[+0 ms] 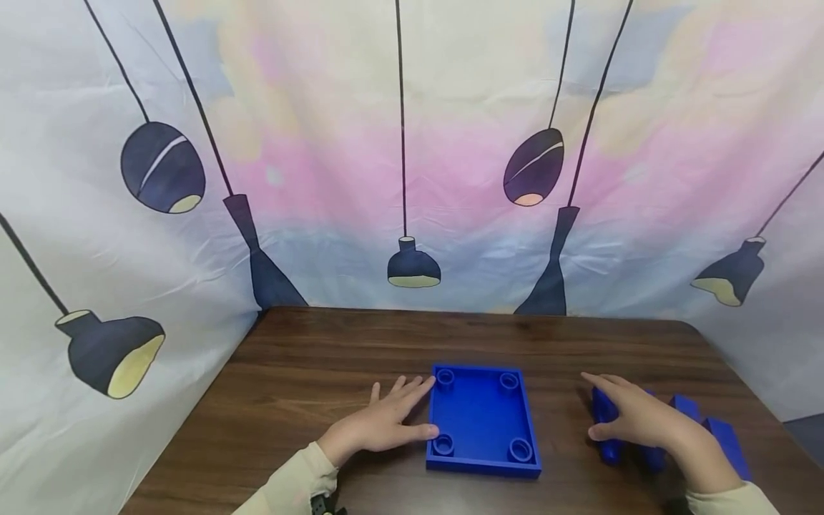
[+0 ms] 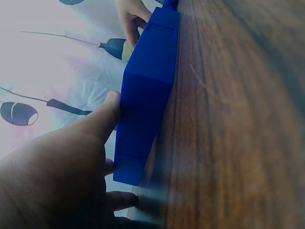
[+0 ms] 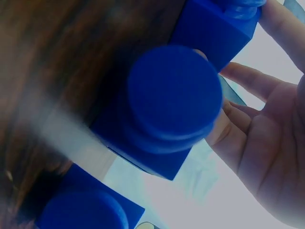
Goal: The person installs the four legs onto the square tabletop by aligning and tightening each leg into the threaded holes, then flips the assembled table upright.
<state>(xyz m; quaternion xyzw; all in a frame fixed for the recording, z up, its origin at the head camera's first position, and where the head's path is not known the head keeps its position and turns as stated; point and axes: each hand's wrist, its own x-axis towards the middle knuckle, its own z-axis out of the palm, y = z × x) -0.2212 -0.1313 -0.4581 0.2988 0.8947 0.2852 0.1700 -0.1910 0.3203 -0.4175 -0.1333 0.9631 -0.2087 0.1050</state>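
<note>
A shallow blue square tray with a raised rim and a round socket in each corner lies on the table. My left hand rests at its left side, fingers spread, thumb by the near left corner; in the left wrist view the thumb lies against the tray's side wall. My right hand is over a group of blue pieces on the right, fingers stretched out above the leftmost blue leg-like piece. In the right wrist view, these pieces have block-shaped bodies and rounded ends, and the fingers are beside an upper block.
More blue pieces lie to the right: one under the right hand, another block and a longer one near the table's right edge. The brown wooden table ends at a hanging cloth printed with lamps.
</note>
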